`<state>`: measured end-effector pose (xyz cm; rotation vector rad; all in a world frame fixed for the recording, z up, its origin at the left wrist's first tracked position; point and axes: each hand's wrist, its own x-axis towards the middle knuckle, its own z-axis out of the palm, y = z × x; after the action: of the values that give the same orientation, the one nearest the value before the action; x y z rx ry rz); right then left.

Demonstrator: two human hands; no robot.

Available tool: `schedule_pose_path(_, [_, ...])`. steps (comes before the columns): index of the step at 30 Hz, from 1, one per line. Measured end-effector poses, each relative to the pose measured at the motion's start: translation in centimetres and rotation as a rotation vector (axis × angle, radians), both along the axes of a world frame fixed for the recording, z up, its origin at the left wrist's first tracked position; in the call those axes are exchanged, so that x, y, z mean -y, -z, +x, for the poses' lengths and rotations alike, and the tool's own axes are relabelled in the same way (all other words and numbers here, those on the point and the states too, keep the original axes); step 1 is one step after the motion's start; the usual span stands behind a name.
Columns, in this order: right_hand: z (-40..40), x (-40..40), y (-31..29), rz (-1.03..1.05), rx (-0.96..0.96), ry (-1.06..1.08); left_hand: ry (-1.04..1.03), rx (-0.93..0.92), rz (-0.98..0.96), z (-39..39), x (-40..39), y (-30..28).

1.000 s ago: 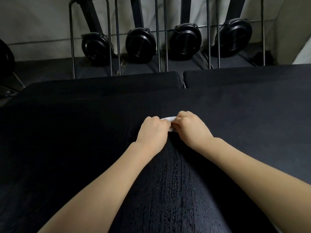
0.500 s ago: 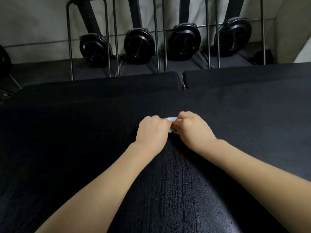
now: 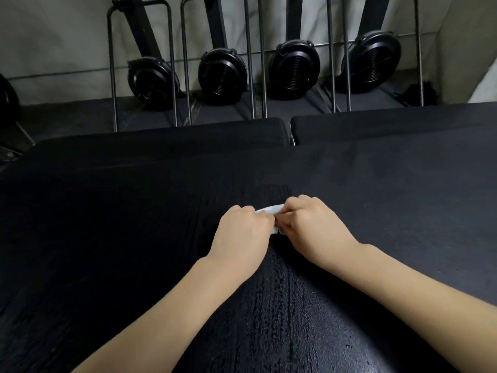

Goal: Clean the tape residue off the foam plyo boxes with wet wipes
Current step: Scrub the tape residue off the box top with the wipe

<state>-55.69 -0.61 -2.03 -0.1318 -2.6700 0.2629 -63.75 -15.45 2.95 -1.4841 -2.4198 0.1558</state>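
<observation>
A large black foam plyo box (image 3: 107, 238) fills the lower view, its top streaked wet between my forearms. A small white wet wipe (image 3: 270, 210) lies bunched on the box top at the middle. My left hand (image 3: 242, 232) and my right hand (image 3: 314, 224) sit side by side with curled fingers, both gripping the wipe and pressing it onto the foam. Most of the wipe is hidden under my fingers.
Two more black foam boxes (image 3: 188, 133) (image 3: 390, 125) lie behind, with a narrow gap between them. Beyond stand several upright rowing machines with black round flywheels (image 3: 223, 75) and thin metal frames, against a pale wall.
Both hands with the wipe have slid slightly towards me on the box top, leaving a wet patch just beyond them. The view has tilted a little.
</observation>
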Motion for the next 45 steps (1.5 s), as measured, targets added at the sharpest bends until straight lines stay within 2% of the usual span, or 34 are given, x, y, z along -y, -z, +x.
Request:
schedule_pose_path(6, [-3.0,-1.7,0.0,0.030,-0.033,0.025,0.019,0.005,0.077,-2.8,-2.6,0.5])
schedule_pose_path(10, [-6.9,-4.3,-0.6,0.057,0.045,0.103,-0.069,0.096,0.055,-6.1,-5.4,0.0])
schedule_pose_path(14, [-9.1,-5.2,-0.8,-0.037,0.108,0.195,-0.123,0.169,0.018,-7.2,-7.0,-0.2])
schedule_pose_path(17, [-8.2,-4.6,-0.8,0.004,0.121,0.181,-0.115,0.147,0.014,-6.3,-6.2,-0.3])
schedule_pose_path(19, [-6.4,-4.1,-0.7,0.065,0.054,0.119,-0.102,0.137,0.000,-5.2,-5.1,-0.4])
schedule_pose_path(25, [-4.6,-3.6,0.1,0.051,0.024,0.045,-0.016,0.078,0.008,-4.3,-3.9,0.3])
schedule_pose_path(29, [-8.5,-5.5,-0.2,0.081,0.069,0.103,-0.051,0.065,0.035,-8.0,-6.4,0.4])
schedule_pose_path(33, [-13.6,-8.3,-0.9,-0.083,0.137,0.243,-0.085,0.129,0.059,-12.5,-10.0,0.9])
schedule_pose_path(36, [-15.1,-9.3,-0.4,-0.079,0.191,0.253,-0.103,0.166,0.041,-13.5,-11.1,1.0])
schedule_pose_path(45, [-7.1,-5.4,-0.7,0.142,0.082,0.022,-0.040,0.107,0.014,-7.9,-5.7,1.3])
